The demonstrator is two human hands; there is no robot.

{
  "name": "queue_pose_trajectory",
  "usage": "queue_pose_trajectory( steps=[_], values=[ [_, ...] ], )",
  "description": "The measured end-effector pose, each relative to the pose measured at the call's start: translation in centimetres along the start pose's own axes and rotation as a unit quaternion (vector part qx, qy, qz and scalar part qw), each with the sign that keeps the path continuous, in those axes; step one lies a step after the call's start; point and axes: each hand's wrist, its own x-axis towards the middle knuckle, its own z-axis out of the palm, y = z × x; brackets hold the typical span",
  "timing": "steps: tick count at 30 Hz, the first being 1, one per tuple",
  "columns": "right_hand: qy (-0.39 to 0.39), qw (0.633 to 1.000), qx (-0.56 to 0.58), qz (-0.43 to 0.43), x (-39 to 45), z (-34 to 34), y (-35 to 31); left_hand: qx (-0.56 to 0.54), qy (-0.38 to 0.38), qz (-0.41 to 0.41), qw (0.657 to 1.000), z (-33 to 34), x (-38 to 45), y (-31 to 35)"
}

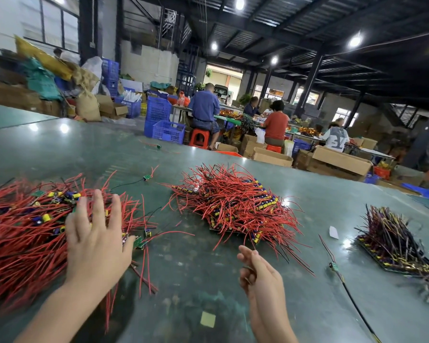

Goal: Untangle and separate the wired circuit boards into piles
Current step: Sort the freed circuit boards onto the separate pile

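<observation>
Your left hand [94,233] lies flat, fingers spread, on the tangle [27,231] at the table's [307,305] left, nearest it, while your right hand [258,273], loosely curled and seemingly empty, hovers near the sorted pile [235,206] ahead.

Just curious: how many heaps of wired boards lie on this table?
3: a tangled red heap under the left hand, a red heap mid-table, a dark-wired heap far right.

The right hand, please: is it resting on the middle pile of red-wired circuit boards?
No, the right hand sits above bare green table, short of the middle pile of red-wired circuit boards.
</observation>
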Motion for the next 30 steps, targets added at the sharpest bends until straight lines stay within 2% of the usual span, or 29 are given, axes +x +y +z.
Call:
queue_pose_trajectory(
  steps=[3, 5, 8, 11, 16, 21, 27, 30],
  values=[
    [-0.009, 1.000, 0.005, 0.001, -0.1, 0.1, 0.0, 0.028, -0.117, 0.048, 0.992, 1.2, -1.0, 0.7],
    [-0.014, 1.000, 0.003, 0.002, -0.3, 0.2, 0.0, 0.068, -0.218, 0.071, 0.971, 2.5, -1.8, 1.1],
    [-0.024, 1.000, -0.008, 0.002, -0.5, 0.3, -0.1, 0.119, -0.269, 0.057, 0.954, 4.4, -2.4, 0.5],
    [-0.036, 0.999, -0.038, -0.005, -0.8, 0.5, -0.1, 0.134, -0.230, 0.057, 0.962, 4.4, -2.0, 0.1],
    [-0.050, 0.996, -0.065, -0.018, -0.9, 0.7, 0.1, 0.229, -0.257, 0.167, 0.924, 5.1, -1.6, 1.1],
    [-0.059, 0.996, -0.071, -0.018, -0.9, 0.8, 0.3, 0.270, -0.215, 0.138, 0.928, 4.4, 0.2, -2.0],
    [-0.072, 0.993, -0.090, -0.013, -1.1, 0.9, 0.3, 0.282, -0.218, 0.162, 0.920, 4.1, 1.8, -7.6],
    [-0.075, 0.993, -0.096, -0.013, -1.1, 1.0, 0.3, 0.290, -0.234, 0.148, 0.916, 3.9, 2.9, -8.9]
  ],
)
